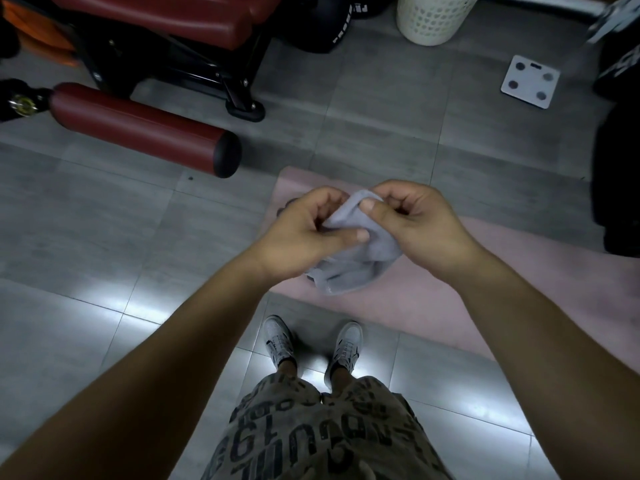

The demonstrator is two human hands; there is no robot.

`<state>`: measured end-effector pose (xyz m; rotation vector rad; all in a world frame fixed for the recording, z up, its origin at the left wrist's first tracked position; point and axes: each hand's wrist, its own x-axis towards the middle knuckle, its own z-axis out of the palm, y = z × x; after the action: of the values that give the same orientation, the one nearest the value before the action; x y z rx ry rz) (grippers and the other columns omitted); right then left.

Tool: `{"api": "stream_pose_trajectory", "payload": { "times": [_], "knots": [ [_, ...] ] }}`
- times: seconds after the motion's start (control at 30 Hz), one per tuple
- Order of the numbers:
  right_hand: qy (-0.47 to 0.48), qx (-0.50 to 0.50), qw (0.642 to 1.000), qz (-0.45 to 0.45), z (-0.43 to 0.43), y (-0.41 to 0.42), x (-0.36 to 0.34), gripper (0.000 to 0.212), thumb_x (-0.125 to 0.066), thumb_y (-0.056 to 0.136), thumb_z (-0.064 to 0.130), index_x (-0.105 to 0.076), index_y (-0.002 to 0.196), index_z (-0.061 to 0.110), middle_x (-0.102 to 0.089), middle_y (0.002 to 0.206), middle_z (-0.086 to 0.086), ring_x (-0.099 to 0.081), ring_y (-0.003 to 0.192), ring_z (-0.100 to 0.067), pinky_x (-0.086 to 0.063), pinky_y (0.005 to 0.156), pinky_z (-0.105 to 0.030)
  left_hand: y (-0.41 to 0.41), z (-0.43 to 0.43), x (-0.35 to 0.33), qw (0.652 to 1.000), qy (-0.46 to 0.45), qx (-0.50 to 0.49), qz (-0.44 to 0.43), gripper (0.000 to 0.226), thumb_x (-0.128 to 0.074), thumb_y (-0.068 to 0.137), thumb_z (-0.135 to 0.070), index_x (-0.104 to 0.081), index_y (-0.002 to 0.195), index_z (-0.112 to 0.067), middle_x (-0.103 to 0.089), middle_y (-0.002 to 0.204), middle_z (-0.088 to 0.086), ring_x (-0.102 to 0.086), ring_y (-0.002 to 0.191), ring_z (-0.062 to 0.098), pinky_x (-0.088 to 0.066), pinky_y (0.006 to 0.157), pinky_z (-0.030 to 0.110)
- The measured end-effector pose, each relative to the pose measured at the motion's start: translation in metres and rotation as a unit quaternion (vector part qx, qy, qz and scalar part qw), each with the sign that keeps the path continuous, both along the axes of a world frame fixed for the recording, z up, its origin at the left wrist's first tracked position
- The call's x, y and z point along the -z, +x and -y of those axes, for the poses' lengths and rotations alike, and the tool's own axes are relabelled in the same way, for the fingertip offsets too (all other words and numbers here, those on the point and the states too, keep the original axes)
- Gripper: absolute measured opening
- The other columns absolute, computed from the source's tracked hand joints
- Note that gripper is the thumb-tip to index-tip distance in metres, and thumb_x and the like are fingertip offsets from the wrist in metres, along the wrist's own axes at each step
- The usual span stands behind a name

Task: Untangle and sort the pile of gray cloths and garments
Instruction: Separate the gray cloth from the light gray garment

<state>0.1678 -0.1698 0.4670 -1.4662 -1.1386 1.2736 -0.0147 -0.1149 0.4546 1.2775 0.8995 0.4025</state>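
A small gray cloth (360,258) hangs bunched between both hands at waist height, above a pink mat (485,289) on the floor. My left hand (304,233) pinches the cloth's left side with thumb on top. My right hand (412,216) pinches its upper edge between thumb and curled fingers. The lower part of the cloth droops below the hands. A dark bit of something shows on the mat just behind my left hand, mostly hidden.
A red padded gym bench (149,36) and its roller pad (145,129) stand at the upper left. A white laundry basket (433,19) and a white bathroom scale (530,81) sit at the far side. Dark equipment (620,168) lines the right edge. Gray tile floor surrounds my feet.
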Motion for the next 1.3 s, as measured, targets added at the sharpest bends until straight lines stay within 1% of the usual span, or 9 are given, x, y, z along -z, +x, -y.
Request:
{"api": "stream_pose_trajectory", "payload": {
  "times": [0.13,0.23,0.33,0.57,0.83,1.0,1.13,1.23,1.3],
  "knots": [
    [-0.017,-0.012,0.996,-0.086,-0.003,0.005,-0.007,0.018,-0.070,0.089,0.025,-0.058,0.087,0.011,-0.062,0.061,0.014,-0.054,0.056,0.002,-0.042,0.053,-0.012,0.001,-0.011,-0.021,0.997,0.022,-0.050,0.049,0.030,-0.066,0.088,-0.018,-0.063,0.098,0.010,-0.066,0.089,0.021,-0.062,0.080,0.023,-0.052,0.071,0.033],
    [-0.078,-0.113,0.991,-0.005,0.000,0.013,-0.005,0.041,-0.077,0.085,0.043,-0.063,0.086,0.004,-0.066,0.073,0.007,-0.061,0.067,-0.006,-0.045,0.060,-0.019,-0.005,-0.017,-0.030,0.984,-0.002,-0.130,0.123,0.011,-0.058,0.095,-0.011,-0.062,0.088,-0.004,-0.066,0.077,0.004,-0.063,0.072,0.014,-0.053,0.066,0.024],
    [-0.101,-0.159,0.980,0.061,0.001,0.019,0.000,0.030,-0.069,0.094,0.028,-0.062,0.072,0.009,-0.057,0.063,0.013,-0.051,0.059,-0.003,-0.041,0.059,-0.018,-0.017,-0.027,-0.028,0.961,-0.042,-0.215,0.171,0.013,-0.051,0.100,-0.010,-0.058,0.088,-0.010,-0.067,0.079,0.000,-0.065,0.076,0.013,-0.054,0.070,0.026],
    [-0.047,-0.081,0.992,0.086,0.005,0.014,0.009,0.029,-0.058,0.102,0.025,-0.058,0.078,0.008,-0.044,0.068,0.002,-0.039,0.063,-0.010,-0.034,0.057,-0.024,-0.029,-0.027,-0.020,0.994,-0.016,-0.110,-0.008,0.012,-0.066,0.093,-0.017,-0.068,0.097,-0.007,-0.073,0.089,-0.003,-0.069,0.085,0.011,-0.054,0.070,0.023],
    [-0.144,-0.140,0.972,0.120,0.012,0.025,0.009,0.044,-0.073,0.091,0.027,-0.048,0.055,0.018,-0.040,0.050,0.016,-0.036,0.047,0.000,-0.031,0.047,-0.015,-0.032,-0.046,-0.032,0.949,-0.020,-0.303,0.083,0.014,-0.058,0.100,-0.016,-0.066,0.089,-0.013,-0.072,0.081,-0.008,-0.067,0.078,0.006,-0.056,0.078,0.027],
    [-0.214,-0.121,0.949,0.195,0.025,0.059,0.031,0.049,-0.062,0.096,0.042,-0.052,0.066,0.004,-0.040,0.063,0.003,-0.038,0.061,-0.011,-0.030,0.062,-0.030,-0.060,-0.053,-0.012,0.915,0.060,-0.398,0.014,0.021,-0.059,0.100,-0.017,-0.066,0.081,-0.023,-0.068,0.082,-0.012,-0.061,0.078,0.001,-0.052,0.080,0.024],
    [-0.176,-0.097,0.957,0.208,0.022,0.053,0.037,0.024,-0.068,0.094,0.022,-0.063,0.075,0.008,-0.050,0.063,0.002,-0.042,0.059,-0.010,-0.035,0.060,-0.030,-0.044,-0.029,-0.002,0.950,0.116,-0.265,-0.117,0.022,-0.053,0.100,-0.002,-0.061,0.092,-0.021,-0.062,0.087,-0.009,-0.060,0.071,-0.010,-0.048,0.065,0.007],
    [-0.135,-0.117,0.973,0.145,0.014,0.027,0.025,0.017,-0.072,0.090,0.012,-0.062,0.077,0.011,-0.050,0.056,0.008,-0.040,0.052,-0.006,-0.033,0.051,-0.020,-0.021,-0.009,0.003,0.989,0.075,-0.029,-0.123,0.040,-0.058,0.093,0.006,-0.062,0.130,-0.011,-0.064,0.117,0.002,-0.063,0.101,0.009,-0.051,0.091,0.020],
    [-0.104,-0.139,0.974,0.144,0.008,0.015,0.015,0.021,-0.073,0.088,0.004,-0.060,0.075,0.015,-0.047,0.051,0.008,-0.037,0.048,-0.006,-0.031,0.047,-0.016,-0.007,-0.003,0.002,0.992,0.050,0.099,-0.062,0.039,-0.063,0.091,-0.004,-0.062,0.130,-0.004,-0.067,0.123,0.005,-0.062,0.113,0.014,-0.047,0.105,0.031]
  ]
}}
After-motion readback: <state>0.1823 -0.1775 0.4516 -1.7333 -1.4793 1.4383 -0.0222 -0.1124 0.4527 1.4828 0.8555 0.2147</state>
